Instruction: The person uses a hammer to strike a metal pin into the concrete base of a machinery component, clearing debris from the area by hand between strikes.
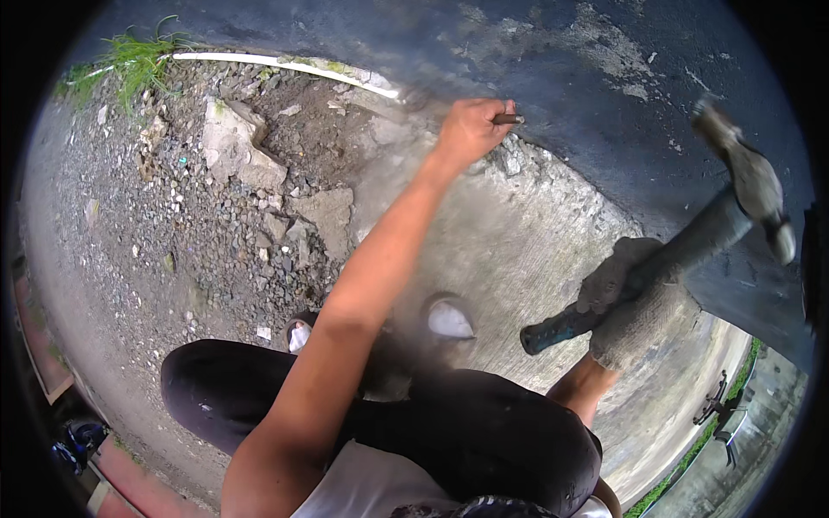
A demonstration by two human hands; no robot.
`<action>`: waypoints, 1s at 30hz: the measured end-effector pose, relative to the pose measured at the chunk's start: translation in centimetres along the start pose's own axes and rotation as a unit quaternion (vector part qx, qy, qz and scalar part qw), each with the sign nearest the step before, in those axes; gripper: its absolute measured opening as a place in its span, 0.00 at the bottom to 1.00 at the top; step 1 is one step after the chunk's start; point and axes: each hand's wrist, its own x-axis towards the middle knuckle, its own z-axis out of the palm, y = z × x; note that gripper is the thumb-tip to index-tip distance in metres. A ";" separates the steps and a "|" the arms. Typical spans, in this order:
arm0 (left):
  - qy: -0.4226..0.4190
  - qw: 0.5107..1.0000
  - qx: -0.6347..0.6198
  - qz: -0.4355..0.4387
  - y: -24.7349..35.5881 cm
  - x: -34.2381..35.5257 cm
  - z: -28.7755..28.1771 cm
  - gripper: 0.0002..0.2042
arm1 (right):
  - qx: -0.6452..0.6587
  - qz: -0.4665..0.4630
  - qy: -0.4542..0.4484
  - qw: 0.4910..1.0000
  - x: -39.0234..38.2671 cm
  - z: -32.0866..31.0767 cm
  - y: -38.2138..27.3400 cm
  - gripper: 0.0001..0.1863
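My bare left hand (pixel 471 131) is closed around a short, rust-brown chisel (pixel 509 118) at the foot of the dark wall (pixel 587 82). One blunt end of the chisel sticks out to the right; its other end is hidden by my fingers. Below it runs the broken, rough edge of the concrete slab (pixel 553 177). On the right, my gloved right hand (pixel 635 302) grips a claw hammer (pixel 760 181) by its dark handle. The hammer's metal head is raised to the upper right, well apart from the chisel and slightly blurred.
Gravel and broken concrete chunks (pixel 242 147) lie to the left. A white pipe (pixel 285 63) runs along the wall's base beside a grass tuft (pixel 142 65). My bent knees and a shoe (pixel 451 319) are close below the work. A bicycle (pixel 724 414) stands at the far right.
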 end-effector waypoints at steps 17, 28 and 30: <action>-0.034 0.999 0.000 0.015 -0.7 -0.9 -0.4 0.09 | -0.002 0.076 -0.014 0.997 -0.2 -1.6 1.8 0.25; -0.045 0.998 0.032 0.027 -1.2 -1.0 -1.4 0.15 | -0.180 0.236 -0.039 0.954 -0.6 -0.3 9.3 0.23; -0.021 0.997 0.009 0.067 -2.0 -1.3 -1.4 0.15 | -0.158 0.243 -0.016 0.957 -1.4 0.0 6.2 0.25</action>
